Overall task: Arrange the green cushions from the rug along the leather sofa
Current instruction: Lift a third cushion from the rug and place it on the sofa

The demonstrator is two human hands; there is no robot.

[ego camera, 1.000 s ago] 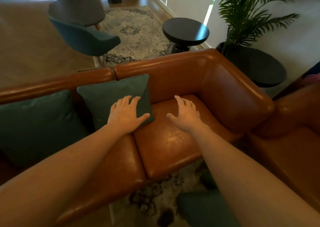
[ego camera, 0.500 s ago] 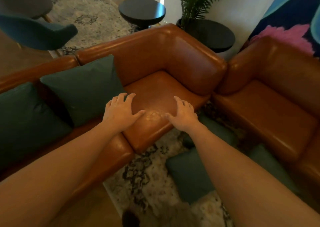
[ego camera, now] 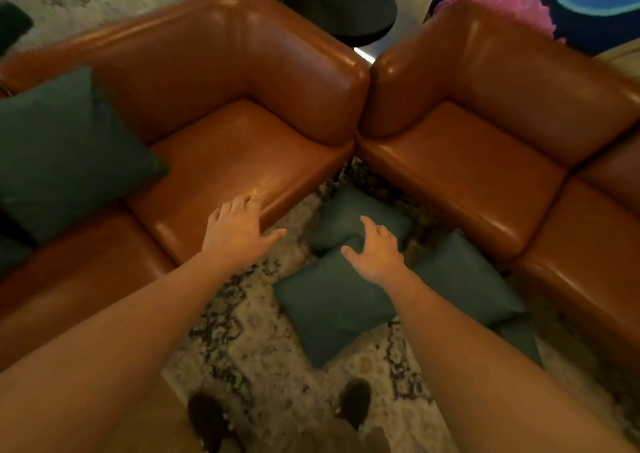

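Head camera view, looking down past my two bare forearms at the corner where two sofas meet. My left grip (ego camera: 239, 234) is open, fingers spread and holding nothing, over the front edge of the leather sofa (ego camera: 242, 154) seat; I cannot tell whether it touches the leather. My right grip (ego camera: 375, 248) is open too, fingers loosely spread and empty, above the green cushions lying on the patterned rug (ego camera: 249, 341); contact is unclear. Under that grip the nearest cushion (ego camera: 329, 307) lies flat, its far corner overlapping a second cushion (ego camera: 349, 215) closer to the gap between the sofas. A third cushion (ego camera: 464, 279) lies to the right, against the front of the second leather sofa (ego camera: 467, 168), and a fourth cushion corner (ego camera: 519, 340) shows beneath it. On the left sofa a placed cushion (ego camera: 65, 151) leans against the backrest, with another cushion's edge (ego camera: 10, 251) at the frame's left border. A round black side bench (ego camera: 349, 5) stands behind the sofa corner. My dark shoes (ego camera: 353, 400) are on the rug below.
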